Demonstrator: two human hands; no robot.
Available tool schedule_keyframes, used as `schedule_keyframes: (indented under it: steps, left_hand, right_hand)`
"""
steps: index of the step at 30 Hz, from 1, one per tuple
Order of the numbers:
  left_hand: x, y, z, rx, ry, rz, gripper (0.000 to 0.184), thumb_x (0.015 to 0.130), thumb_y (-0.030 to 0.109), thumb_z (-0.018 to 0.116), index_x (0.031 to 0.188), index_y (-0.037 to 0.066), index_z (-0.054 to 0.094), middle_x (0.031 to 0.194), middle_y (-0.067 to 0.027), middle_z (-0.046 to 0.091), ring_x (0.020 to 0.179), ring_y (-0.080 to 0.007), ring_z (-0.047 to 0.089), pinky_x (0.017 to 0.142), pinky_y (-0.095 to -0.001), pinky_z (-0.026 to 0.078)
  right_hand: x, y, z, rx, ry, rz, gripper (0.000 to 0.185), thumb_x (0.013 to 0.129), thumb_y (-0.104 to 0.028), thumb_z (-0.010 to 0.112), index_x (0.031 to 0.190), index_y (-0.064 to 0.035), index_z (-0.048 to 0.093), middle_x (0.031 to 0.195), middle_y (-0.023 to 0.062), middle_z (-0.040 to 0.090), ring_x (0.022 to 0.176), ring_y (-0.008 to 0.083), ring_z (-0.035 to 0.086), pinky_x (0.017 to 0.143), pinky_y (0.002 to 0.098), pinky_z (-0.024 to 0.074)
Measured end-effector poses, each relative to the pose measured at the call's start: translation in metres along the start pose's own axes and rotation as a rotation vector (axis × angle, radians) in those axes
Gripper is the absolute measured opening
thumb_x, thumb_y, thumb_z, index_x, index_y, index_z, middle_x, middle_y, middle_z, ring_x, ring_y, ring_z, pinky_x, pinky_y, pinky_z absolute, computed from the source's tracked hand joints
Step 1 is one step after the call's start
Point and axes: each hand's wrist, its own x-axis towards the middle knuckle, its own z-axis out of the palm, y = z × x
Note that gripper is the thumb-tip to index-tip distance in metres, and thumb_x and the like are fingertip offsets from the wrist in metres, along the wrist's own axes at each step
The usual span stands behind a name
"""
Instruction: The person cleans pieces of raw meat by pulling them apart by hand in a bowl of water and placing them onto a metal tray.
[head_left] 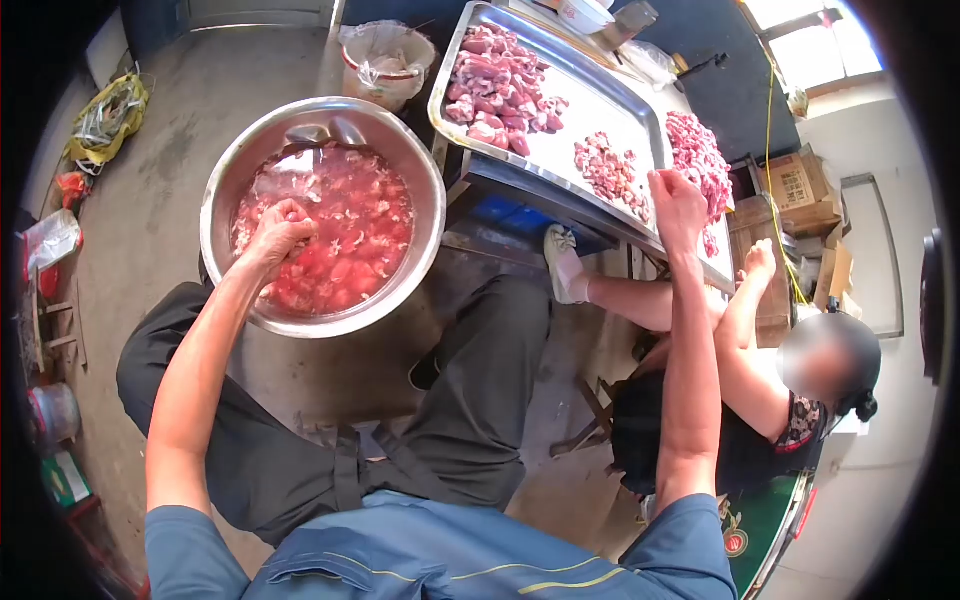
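A large metal basin holds red, bloody water with meat pieces and pale scraps in it. Above the water is my left hand, its fingers curled closed; whatever it may grip is hidden. My right hand is closed too, at the near right corner of a metal tray, fingertips pinched together. I cannot make out anything between them. On the tray lie a heap of dark red, heart-shaped meat pieces and a smaller heap of pale pink trimmings. More pink meat is piled just beyond my right hand.
A lined bucket stands behind the basin. Another person sits at my right, one hand raised near the table and a shoe below the tray. Cardboard boxes are stacked on the right. A yellow bag lies at far left.
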Motion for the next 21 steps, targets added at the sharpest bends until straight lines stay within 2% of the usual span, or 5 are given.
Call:
schedule_keyframes:
  steps: [6, 9, 11, 15, 21]
  left_hand:
    - [-0.001, -0.004, 0.004, -0.073, -0.062, 0.011, 0.018, 0.078, 0.0, 0.066, 0.083, 0.009, 0.051, 0.066, 0.0005, 0.054, 0.05, -0.005, 0.045, 0.043, -0.0196, 0.034]
    - [-0.009, 0.004, 0.007, -0.225, -0.154, -0.06, 0.017, 0.082, 0.0, 0.065, 0.083, 0.01, 0.052, 0.069, 0.0013, 0.056, 0.051, -0.0042, 0.046, 0.043, -0.0184, 0.034]
    - [-0.014, 0.011, 0.011, -0.245, -0.18, -0.073, 0.017, 0.082, 0.0, 0.065, 0.083, 0.01, 0.051, 0.069, 0.0009, 0.056, 0.051, -0.0042, 0.046, 0.042, -0.0181, 0.034]
    - [-0.016, 0.014, 0.009, -0.3, -0.265, -0.07, 0.016, 0.083, 0.001, 0.066, 0.085, 0.008, 0.051, 0.07, -0.0038, 0.059, 0.051, -0.0065, 0.051, 0.042, -0.0184, 0.036]
    - [-0.02, 0.016, 0.015, -0.138, -0.234, -0.047, 0.015, 0.086, 0.009, 0.067, 0.086, 0.009, 0.052, 0.068, 0.0011, 0.055, 0.052, -0.005, 0.048, 0.042, -0.0193, 0.034]
  right_hand:
    - [-0.034, -0.086, 0.009, 0.384, 0.186, -0.088, 0.022, 0.089, -0.023, 0.062, 0.089, -0.002, 0.069, 0.065, 0.0074, 0.065, 0.059, 0.0149, 0.061, 0.061, 0.0284, 0.0477]
    - [-0.07, -0.143, 0.033, 0.524, -0.034, -0.269, 0.013, 0.087, -0.014, 0.064, 0.084, -0.0014, 0.065, 0.07, 0.0084, 0.062, 0.061, 0.0141, 0.058, 0.058, 0.0291, 0.047]
    - [-0.092, -0.179, 0.065, 0.617, -0.111, -0.553, 0.012, 0.085, -0.013, 0.064, 0.089, -0.0025, 0.065, 0.085, 0.0128, 0.065, 0.074, 0.0261, 0.065, 0.066, 0.0345, 0.052]
    - [-0.131, -0.225, 0.133, 0.767, -0.518, -0.537, 0.03, 0.085, -0.023, 0.065, 0.103, 0.0003, 0.061, 0.097, 0.0175, 0.062, 0.094, 0.0345, 0.061, 0.08, 0.0413, 0.049]
    - [-0.148, -0.243, 0.173, 0.743, -0.63, -0.505, 0.022, 0.081, -0.022, 0.064, 0.087, -0.0004, 0.064, 0.083, 0.0179, 0.062, 0.082, 0.035, 0.062, 0.071, 0.0439, 0.0482]
